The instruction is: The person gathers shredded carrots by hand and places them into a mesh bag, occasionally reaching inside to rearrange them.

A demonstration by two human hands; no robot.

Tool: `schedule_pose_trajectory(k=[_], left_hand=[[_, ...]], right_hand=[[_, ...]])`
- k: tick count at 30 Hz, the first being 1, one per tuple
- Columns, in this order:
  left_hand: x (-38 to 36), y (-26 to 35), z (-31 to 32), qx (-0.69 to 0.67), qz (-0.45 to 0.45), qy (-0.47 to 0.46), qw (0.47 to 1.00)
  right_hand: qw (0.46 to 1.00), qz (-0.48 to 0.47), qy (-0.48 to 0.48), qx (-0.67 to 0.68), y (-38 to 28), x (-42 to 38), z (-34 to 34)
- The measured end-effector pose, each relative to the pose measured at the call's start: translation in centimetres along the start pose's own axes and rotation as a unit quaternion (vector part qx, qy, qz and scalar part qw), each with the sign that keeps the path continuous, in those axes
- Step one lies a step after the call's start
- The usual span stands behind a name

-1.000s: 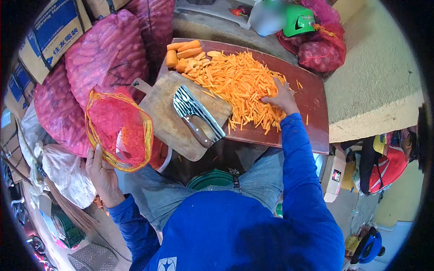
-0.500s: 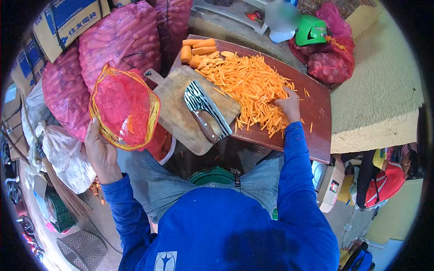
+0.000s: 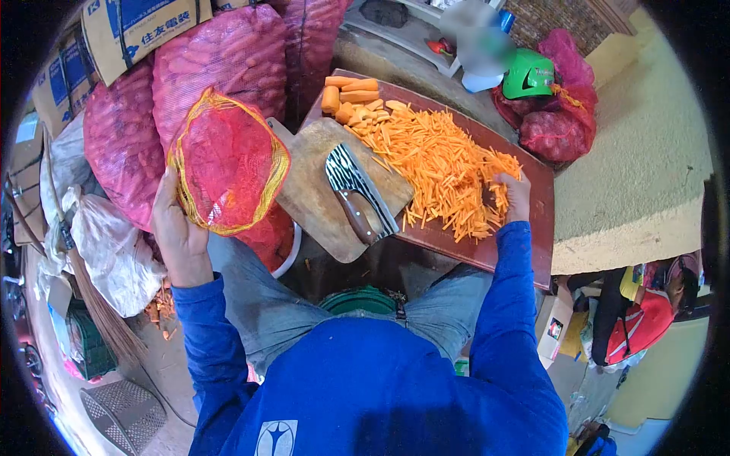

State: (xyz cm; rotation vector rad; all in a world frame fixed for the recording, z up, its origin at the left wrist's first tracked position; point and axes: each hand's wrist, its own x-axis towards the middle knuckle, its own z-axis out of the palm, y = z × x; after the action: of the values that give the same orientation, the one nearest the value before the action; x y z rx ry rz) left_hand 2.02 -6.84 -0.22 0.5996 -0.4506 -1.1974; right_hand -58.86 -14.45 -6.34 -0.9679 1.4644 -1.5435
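Note:
My left hand (image 3: pixel 181 235) grips the yellow-edged rim of a red mesh bag (image 3: pixel 236 152), whose mouth is spread wide toward me. My right hand (image 3: pixel 515 196) is curled around carrot strips at the right end of a large heap of carrot strips (image 3: pixel 441 167); its fingertips are partly hidden among them. The heap lies on a red-brown wooden board (image 3: pixel 538 243). Left of it, a knife (image 3: pixel 353 205) with a black-and-white striped blade rests on a worn cutting board (image 3: pixel 313 209). Peeled carrot pieces (image 3: pixel 357 90) lie at the far end.
Full mesh sacks (image 3: pixel 220 68) stand at the back left below cardboard boxes (image 3: pixel 144 34). A white-rimmed basin (image 3: pixel 287 262) is beneath the mesh bag. A green tub (image 3: pixel 361 302) sits between my legs. A green helmet (image 3: pixel 527 74) and a filled red net bag (image 3: pixel 559 135) are at the back right.
My right hand has shifted right and curled in at the heap's edge, drawing carrot strips with it. My left hand still holds the mesh bag, and the view has shifted slightly.

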Motion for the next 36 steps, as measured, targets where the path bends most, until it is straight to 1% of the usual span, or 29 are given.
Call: schedule_pose_trajectory(k=[2,5,8,9,10,12,14,16,18,21,22,24,26,28,30,32,34,35,36], left_hand=[[0.3,-0.3,-0.5,0.004,0.008,0.011,1.000],[-0.3,-0.9,0.5,0.000,0.016,0.006,1.000],[-0.2,-1.4,-0.2,0.006,0.032,0.030,0.999],[0.1,-1.8,-1.0,0.016,0.026,0.023,0.999],[0.2,-1.8,-1.1,0.027,0.021,0.017,0.999],[0.1,-2.1,-0.6,0.008,0.038,0.028,0.999],[-0.2,-2.2,0.4,0.043,0.052,0.053,0.996],[-0.4,-2.2,0.9,0.049,0.063,0.061,0.995],[-0.2,-2.2,0.8,0.052,0.070,0.066,0.994],[0.0,-2.3,0.7,0.060,0.081,0.068,0.993],[-0.1,-2.4,0.9,0.061,0.083,0.070,0.992],[0.1,-2.4,1.0,0.048,0.084,0.056,0.994],[0.6,-2.8,0.3,0.040,0.084,0.053,0.994],[0.6,-3.1,0.5,0.037,0.091,0.046,0.994],[0.6,-3.2,0.8,0.030,0.090,0.048,0.994],[0.3,-3.0,1.4,0.026,0.092,0.053,0.994],[0.0,-2.5,2.1,0.016,0.120,0.082,0.989],[0.2,-2.4,1.7,0.027,0.138,0.093,0.986],[0.4,-2.2,1.4,0.029,0.140,0.094,0.985]], right_hand=[[1.000,-0.014,0.000,-0.013,-0.7,0.3,0.0],[0.999,-0.022,-0.015,-0.018,-1.5,0.4,0.2],[0.999,-0.026,-0.021,-0.033,-2.4,-0.2,1.6],[0.997,-0.049,-0.038,-0.039,-2.4,0.0,2.2],[0.997,-0.049,-0.053,-0.034,-2.6,-0.1,3.3],[0.997,-0.030,-0.054,0.046,-3.2,-0.5,5.4],[0.996,-0.016,-0.083,0.033,-3.9,-0.6,7.5],[0.993,0.009,-0.116,0.033,-4.0,-0.5,9.1],[0.990,0.008,-0.134,0.045,-3.8,-0.2,11.1],[0.980,0.013,-0.189,0.059,-7.3,-4.0,17.2],[0.979,0.013,-0.192,0.060,-8.6,-5.5,19.1],[0.960,0.042,-0.263,0.081,-10.3,-7.8,22.7],[0.935,0.074,-0.321,0.133,-10.7,-9.6,26.9],[0.884,0.059,-0.418,0.203,-11.7,-12.6,31.8],[0.850,0.123,-0.448,0.247,-10.6,-14.8,35.9],[0.832,0.153,-0.474,0.242,-9.1,-16.5,39.8],[0.849,0.142,-0.441,0.254,-6.0,-18.3,43.6],[0.860,0.129,-0.438,0.226,-3.9,-18.8,45.4],[0.859,0.129,-0.440,0.227,-1.7,-18.8,46.6]])
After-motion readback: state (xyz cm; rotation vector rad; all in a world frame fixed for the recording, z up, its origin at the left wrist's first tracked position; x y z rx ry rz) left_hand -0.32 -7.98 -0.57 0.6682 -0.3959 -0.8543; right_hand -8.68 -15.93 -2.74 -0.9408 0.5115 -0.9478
